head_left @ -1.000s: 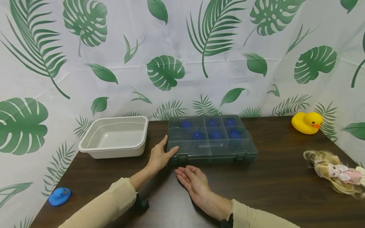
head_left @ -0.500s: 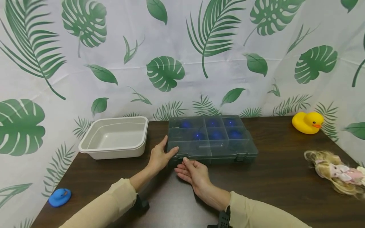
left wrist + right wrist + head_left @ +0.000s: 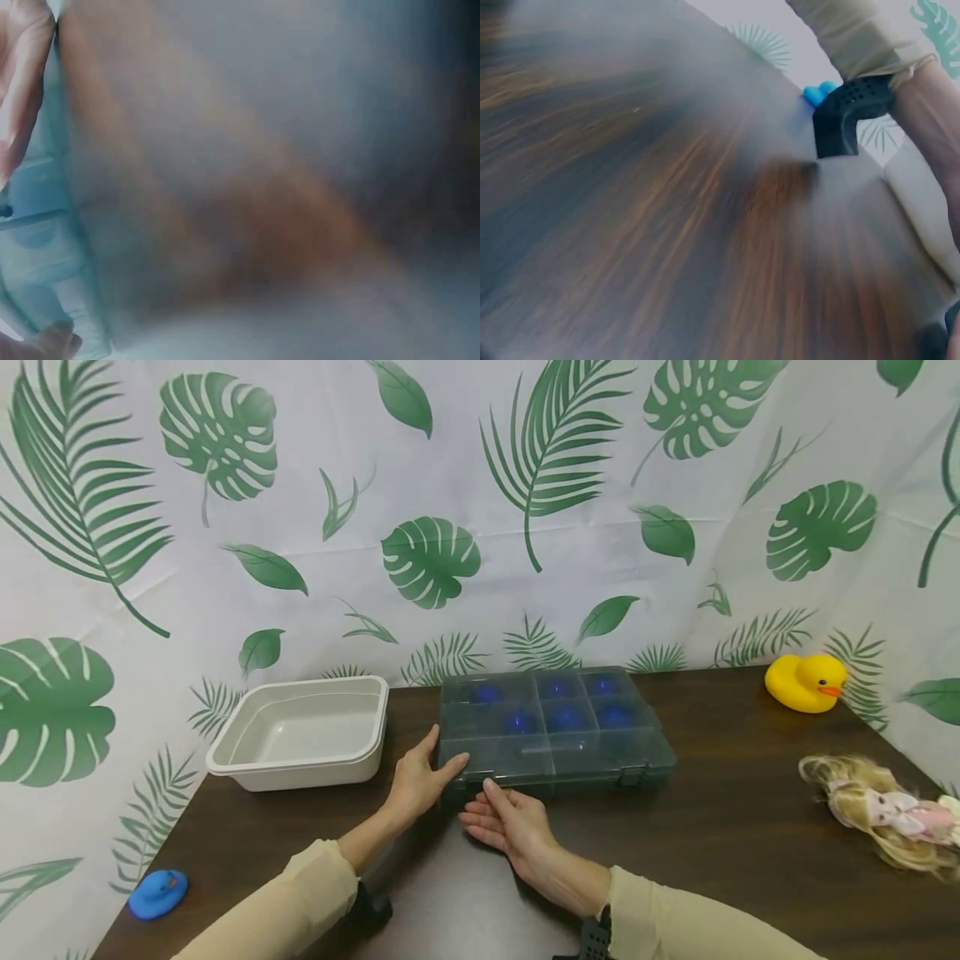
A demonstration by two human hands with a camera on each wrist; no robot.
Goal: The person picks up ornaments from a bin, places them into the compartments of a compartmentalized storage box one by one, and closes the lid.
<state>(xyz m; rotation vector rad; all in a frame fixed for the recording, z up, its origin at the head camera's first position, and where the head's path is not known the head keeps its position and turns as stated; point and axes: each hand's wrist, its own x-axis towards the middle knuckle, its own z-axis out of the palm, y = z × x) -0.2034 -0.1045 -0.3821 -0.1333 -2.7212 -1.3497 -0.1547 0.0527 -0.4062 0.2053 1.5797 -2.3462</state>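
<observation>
A dark translucent compartment box [image 3: 495,753] lies closed on the table, with blue round objects [image 3: 519,721] showing through its lid. My left hand [image 3: 416,781] rests on the box's left front corner, its thumb over the front edge and its index finger along the side. In front of the left latch is my right hand [image 3: 517,835], palm turned inward, thumb tip at the latch. The left wrist view shows part of the box [image 3: 37,247] with my right hand [image 3: 16,82] beside it. A fingertip [image 3: 54,339] appears at the bottom there.
A white basin [image 3: 300,772] stands left of the box. The blue duck [image 3: 158,894] sits front left, the yellow duck [image 3: 802,683] back right, and a blond doll [image 3: 885,814] lies at the right. Behind the dark wooden table [image 3: 720,860] hangs a leaf-patterned cloth [image 3: 570,568].
My right hand has moved slightly up to the box's front edge, its thumb rising to the left latch. The left hand has stayed at the corner. The head view has tilted slightly.
</observation>
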